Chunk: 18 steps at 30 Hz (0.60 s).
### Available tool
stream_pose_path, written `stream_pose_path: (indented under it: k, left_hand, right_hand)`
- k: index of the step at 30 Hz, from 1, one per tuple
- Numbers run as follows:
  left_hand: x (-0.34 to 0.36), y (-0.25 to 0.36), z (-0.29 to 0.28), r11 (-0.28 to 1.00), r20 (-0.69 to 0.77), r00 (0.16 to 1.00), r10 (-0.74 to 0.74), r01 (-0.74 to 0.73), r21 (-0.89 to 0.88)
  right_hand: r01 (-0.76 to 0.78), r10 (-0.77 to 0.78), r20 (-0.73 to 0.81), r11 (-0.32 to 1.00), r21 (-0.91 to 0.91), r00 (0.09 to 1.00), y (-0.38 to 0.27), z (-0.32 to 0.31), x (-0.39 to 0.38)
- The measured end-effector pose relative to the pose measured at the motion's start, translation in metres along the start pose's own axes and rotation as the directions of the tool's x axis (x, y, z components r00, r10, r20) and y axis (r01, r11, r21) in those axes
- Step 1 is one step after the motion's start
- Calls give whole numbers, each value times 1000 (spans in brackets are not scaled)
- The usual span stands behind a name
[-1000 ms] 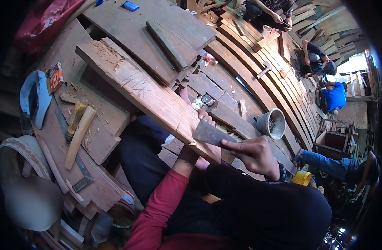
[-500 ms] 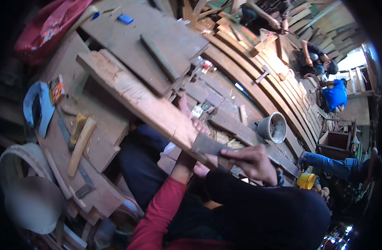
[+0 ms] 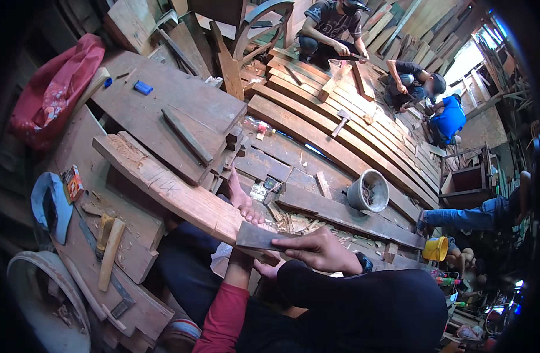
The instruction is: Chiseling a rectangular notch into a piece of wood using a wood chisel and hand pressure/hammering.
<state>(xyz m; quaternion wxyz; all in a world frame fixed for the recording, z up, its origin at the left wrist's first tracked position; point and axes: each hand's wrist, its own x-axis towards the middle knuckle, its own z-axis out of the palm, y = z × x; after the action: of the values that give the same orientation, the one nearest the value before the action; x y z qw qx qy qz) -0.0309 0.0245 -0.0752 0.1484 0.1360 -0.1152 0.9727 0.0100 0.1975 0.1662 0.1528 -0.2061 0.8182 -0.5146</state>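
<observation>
My right hand grips a flat, dark grey metal piece, laid across the near end of a long, pale wooden plank. My left hand reaches up beneath that end, its fingers hidden by the wood. The plank slants up to the left, with a gouged patch and pencil marks on top. Bare feet show beside and below it. At its left lie a wooden-handled tool, a metal square, a blue cap and a small box.
Stacked boards with a hammer fill the middle. A grey bucket and yellow bucket stand right. Co-workers crouch at the back; another person's leg is at right. A red cloth lies upper left.
The view has shifted, so the plank and both my hands appear further left and lower, with more of the back visible. The metal piece stays at the plank's near end.
</observation>
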Motion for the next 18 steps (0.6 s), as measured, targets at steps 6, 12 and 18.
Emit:
stream_pose_path:
  k: [6, 12, 18]
  left_hand:
    - [3, 8, -6, 998, 65, 996, -58, 58, 8]
    - [1, 11, -10, 995, 88, 992, -90, 94, -42]
    - [-13, 25, -22, 993, 39, 992, -116, 118, -30]
  right_hand:
    - [-84, 86, 118, 996, -28, 989, 2, -5, -3]
    - [-212, 230, 152, 969, -125, 961, 11, -13, -10]
    - [-286, 312, 166, 944, -162, 935, 1, -8, -12]
